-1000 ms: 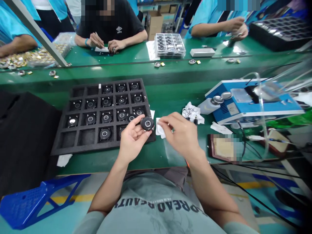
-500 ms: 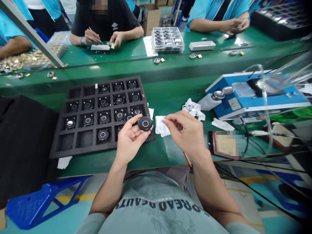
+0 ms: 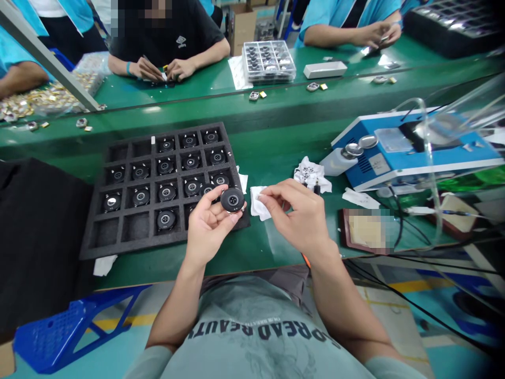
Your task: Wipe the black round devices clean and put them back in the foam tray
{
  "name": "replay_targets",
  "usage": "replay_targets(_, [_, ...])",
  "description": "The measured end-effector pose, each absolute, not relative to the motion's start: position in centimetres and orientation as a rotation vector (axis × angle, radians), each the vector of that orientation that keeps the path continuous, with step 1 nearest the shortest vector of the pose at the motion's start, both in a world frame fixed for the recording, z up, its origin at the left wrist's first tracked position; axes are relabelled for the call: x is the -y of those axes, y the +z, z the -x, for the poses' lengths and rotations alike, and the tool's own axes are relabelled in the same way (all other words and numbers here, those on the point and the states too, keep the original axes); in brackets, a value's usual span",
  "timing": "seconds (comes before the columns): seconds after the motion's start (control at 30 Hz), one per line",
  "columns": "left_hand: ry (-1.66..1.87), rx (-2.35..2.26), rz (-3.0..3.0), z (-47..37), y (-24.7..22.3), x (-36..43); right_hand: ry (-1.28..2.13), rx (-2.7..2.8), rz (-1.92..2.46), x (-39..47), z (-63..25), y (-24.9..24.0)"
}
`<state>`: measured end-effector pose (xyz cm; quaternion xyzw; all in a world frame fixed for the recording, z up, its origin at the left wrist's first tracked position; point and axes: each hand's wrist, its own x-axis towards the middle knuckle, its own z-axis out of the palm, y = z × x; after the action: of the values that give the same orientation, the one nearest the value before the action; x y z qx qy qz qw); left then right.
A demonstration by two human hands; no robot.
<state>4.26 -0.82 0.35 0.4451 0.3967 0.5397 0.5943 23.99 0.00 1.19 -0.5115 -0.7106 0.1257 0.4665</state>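
My left hand [image 3: 209, 226] grips a round black smartwatch case [image 3: 232, 200] by its edge, between thumb and fingers. The sensor side of the case faces up. To its right, my right hand [image 3: 298, 213] is closed in a pinch, fingertips over a folded white wipe [image 3: 258, 209] on the bench. Whatever those fingertips hold is too small or hidden to make out. A black foam tray [image 3: 136, 227] lies to the left, with similar watch cases [image 3: 165, 192] in many of its compartments. My left hand covers part of its lower right corner.
At right stand a blue bench machine [image 3: 363, 158], a white dispenser bottle [image 3: 337, 159] and a brown-edged box [image 3: 347, 231]. A crumpled spotted wipe [image 3: 311, 173] lies before the bottle. Across the conveyor [image 3: 189, 108], carrying small parts, other people work. A blue stool [image 3: 59, 337] is below left.
The view has shifted slightly. Both hands keep nearly the same pose, with the watch case still in my left hand. The person opposite has brought their hands closer together, lower at the bench.
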Motion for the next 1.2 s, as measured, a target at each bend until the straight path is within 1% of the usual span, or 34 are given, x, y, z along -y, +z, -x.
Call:
replay_targets(0.47, [1.244,-0.915,-1.046,-4.2,0.3,0.9,0.346,1.735,1.181,0.2,-23.8,1.1])
replay_targets(0.87, [1.256,-0.882,-1.006,-4.2,0.3,0.9,0.356,1.734,1.202,0.4,-24.0,0.8])
replay_targets(1.2, [1.275,-0.929,-0.968,-4.6,0.4,1.4,0.471,1.793,1.119,1.2,-21.7,2.1])
